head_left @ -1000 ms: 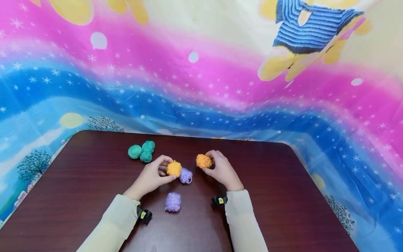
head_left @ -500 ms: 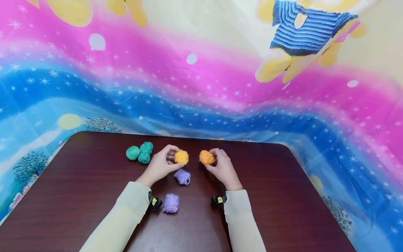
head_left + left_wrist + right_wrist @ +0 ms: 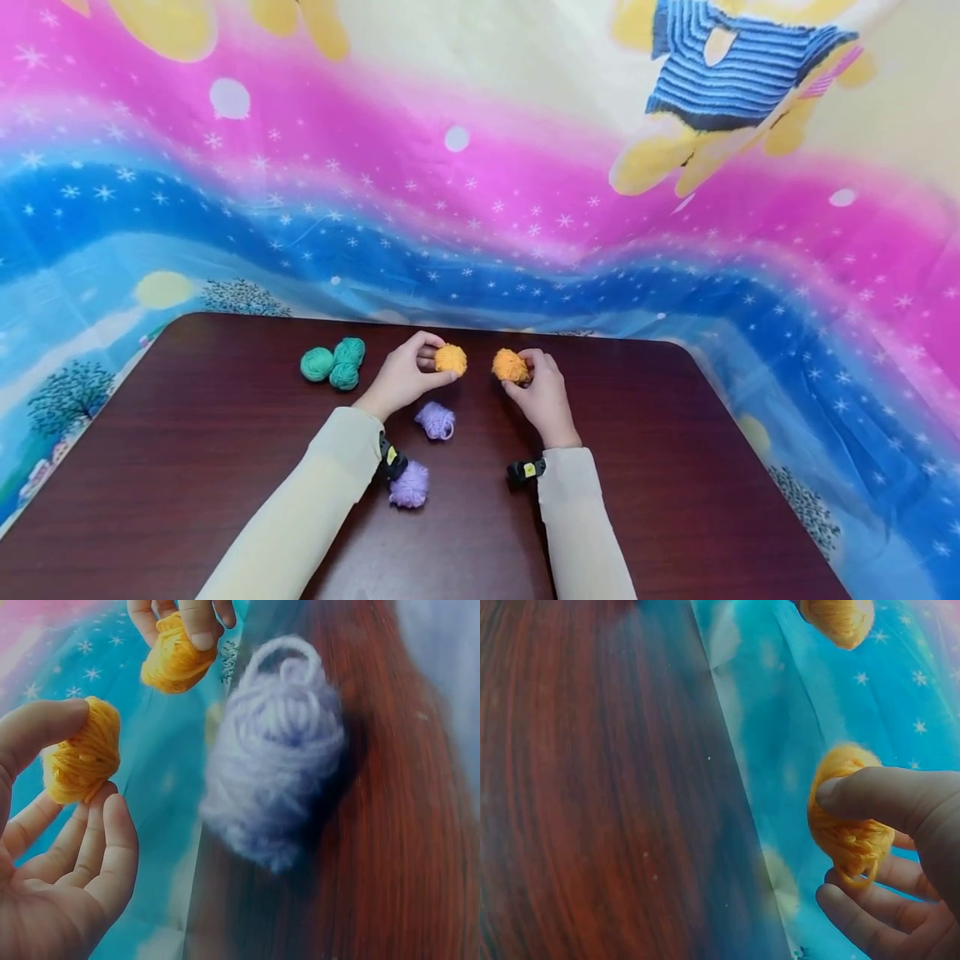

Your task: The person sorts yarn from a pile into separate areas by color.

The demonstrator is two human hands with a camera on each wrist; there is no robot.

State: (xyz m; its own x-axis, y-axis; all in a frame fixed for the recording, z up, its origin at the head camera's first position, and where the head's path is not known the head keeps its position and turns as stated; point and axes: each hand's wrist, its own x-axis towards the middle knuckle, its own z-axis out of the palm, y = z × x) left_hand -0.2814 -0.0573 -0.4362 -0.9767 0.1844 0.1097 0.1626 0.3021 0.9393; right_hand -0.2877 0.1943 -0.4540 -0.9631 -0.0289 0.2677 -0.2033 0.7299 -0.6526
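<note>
My left hand (image 3: 405,372) pinches a yellow ball of yarn (image 3: 451,360) between thumb and fingers over the far middle of the table. Just to its right, my right hand (image 3: 543,392) pinches an orange-yellow ball of yarn (image 3: 509,366). A gap separates the two balls. In the right wrist view a small loop of strand hangs from the orange-yellow ball (image 3: 847,817). Below the left hand lies a purple ball of yarn (image 3: 436,422) with a loose loop at its end. Another purple ball of yarn (image 3: 409,485) lies nearer, partly covered by the left wrist camera.
Several green balls of yarn (image 3: 345,364) sit together at the back left of the dark wooden table (image 3: 660,500). A printed cloth (image 3: 450,208) with snowflakes hangs behind the table and along its sides.
My left hand has carried the yellow ball up and to the right, away from beside the purple one. My right hand has shifted slightly right and farther back with its ball.
</note>
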